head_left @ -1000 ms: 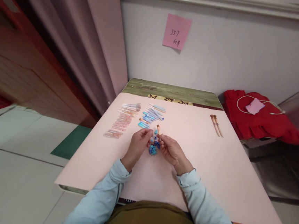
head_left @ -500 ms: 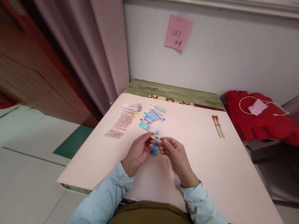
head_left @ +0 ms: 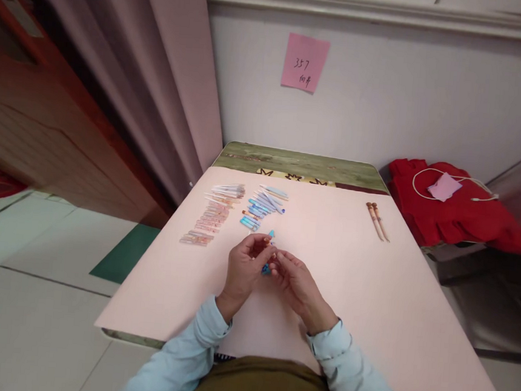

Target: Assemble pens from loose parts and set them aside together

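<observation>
My left hand [head_left: 244, 267] and my right hand [head_left: 297, 286] meet over the middle of the table, fingertips pinched close together. A small pale bit shows between the fingers; most of what they hold is hidden. Under and just beyond the fingertips lie small blue pieces [head_left: 265, 269], partly covered by the hands. One light-blue piece [head_left: 272, 233] sits a little farther off. Past my left hand, a row of blue pens [head_left: 265, 204] lies side by side. Left of it is a longer row of pinkish and clear pens [head_left: 212, 217].
Two pens with brown tops [head_left: 377, 223] lie at the right of the pink-covered table [head_left: 151, 292]. A red cloth [head_left: 463, 216] with a white cord is beyond the right edge. A pink note [head_left: 305, 63] hangs on the wall; a curtain [head_left: 181, 61] stands left.
My hands have come together, fingertips now touching, and hide more of the blue pieces. The cream-coloured stick seen in my left fingers is now mostly covered. The view has shifted slightly.
</observation>
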### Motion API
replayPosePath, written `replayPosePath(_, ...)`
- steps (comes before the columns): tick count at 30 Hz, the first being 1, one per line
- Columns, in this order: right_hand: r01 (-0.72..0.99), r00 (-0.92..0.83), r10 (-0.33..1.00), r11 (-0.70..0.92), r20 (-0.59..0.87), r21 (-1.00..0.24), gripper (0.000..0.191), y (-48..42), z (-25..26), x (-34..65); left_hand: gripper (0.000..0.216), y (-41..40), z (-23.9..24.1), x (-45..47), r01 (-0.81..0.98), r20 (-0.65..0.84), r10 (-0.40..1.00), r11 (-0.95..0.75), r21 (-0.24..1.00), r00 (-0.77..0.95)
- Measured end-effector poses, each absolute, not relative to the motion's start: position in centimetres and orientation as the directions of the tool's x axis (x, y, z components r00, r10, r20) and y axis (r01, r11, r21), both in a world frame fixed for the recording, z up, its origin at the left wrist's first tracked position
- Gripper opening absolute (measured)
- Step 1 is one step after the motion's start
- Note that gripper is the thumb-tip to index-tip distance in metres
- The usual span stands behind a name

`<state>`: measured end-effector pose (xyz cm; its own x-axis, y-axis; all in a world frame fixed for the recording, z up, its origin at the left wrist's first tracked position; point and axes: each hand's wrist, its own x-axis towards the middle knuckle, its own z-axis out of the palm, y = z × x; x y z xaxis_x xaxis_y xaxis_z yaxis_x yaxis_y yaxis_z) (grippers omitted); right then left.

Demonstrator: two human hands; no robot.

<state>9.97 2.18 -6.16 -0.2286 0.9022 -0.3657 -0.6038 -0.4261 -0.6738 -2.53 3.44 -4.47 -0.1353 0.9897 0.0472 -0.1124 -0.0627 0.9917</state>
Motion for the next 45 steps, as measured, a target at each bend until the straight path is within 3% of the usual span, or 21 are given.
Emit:
replayPosePath(4, -0.634, -0.25, 0.9, -0.43, -0.356, -0.642, 0.028, 2.2, -6.6, 10.1, 0.015, 2.9, -3.4, -2.6, 0.114, 0.224, 0.965, -0.209, 0.971, -0.137)
replayPosePath(6, -0.614, -0.223, 0.909, -0.412, -0.353, -0.674, 0.029, 2.4, -6.9, 10.4, 0.018, 3.2, -3.0, -3.0, 0.098, 0.24, 0.956, -0.226, 0.969, -0.168)
replayPosePath(10, -0.519, -0.044, 0.941, -0.309, -0.336, -0.797, 0.031, 3.4, -7.2, 11.8, 0.032, 5.0, -3.1, -5.0, -0.211, 0.046, 0.961, -0.106, 0.972, -0.272)
replayPosePath(13, -0.391, 0.034, 0.966, -0.222, -0.256, -0.893, 0.036, 4.7, -7.0, 12.9, 0.031, 6.2, -4.2, -6.6, -0.482, -0.13, 0.965, 0.006, 0.876, -0.226)
replayPosePath(16, -0.134, 0.029, 0.983, -0.174, -0.18, -0.976, 0.031, 6.2, -6.9, 13.5, 0.029, 6.7, -5.6, -7.3, -0.649, -0.246, 0.963, 0.115, 0.752, -0.114)
replayPosePath(18, 0.16, 0.044, 0.995, -0.101, -0.095, -0.982, 0.026, 7.1, -7.2, 13.6, 0.025, 6.5, -6.4, -7.1, -0.713, -0.282, 0.957, 0.15, 0.685, -0.07)
replayPosePath(21, 0.567, 0.047, 0.993, 0.066, 0.112, -0.821, 0.021, 7.8, -8.2, 13.4, 0.02, 6.1, -7.1, -6.9, -0.77, -0.297, 0.955, 0.167, 0.615, -0.03)
replayPosePath(23, 0.683, 0.024, 0.978, 0.137, 0.209, -0.717, 0.017, 7.8, -8.9, 13.1, 0.02, 5.9, -7.2, -7.0, -0.784, -0.295, 0.955, 0.175, 0.596, -0.011)
replayPosePath(36, 0.676, 0.068, 0.967, 0.138, 0.247, -0.724, 0.016, 7.9, -10.9, 12.7, 0.016, 5.8, -6.9, -7.0, -0.818, -0.345, 0.937, 0.237, 0.525, 0.05)
replayPosePath(45, 0.821, -0.115, 0.959, 0.239, 0.259, -0.519, 0.014, 7.9, -9.9, 11.9, 0.018, 5.9, -7.0, -6.7, -0.865, -0.356, 0.934, 0.184, 0.467, 0.006)
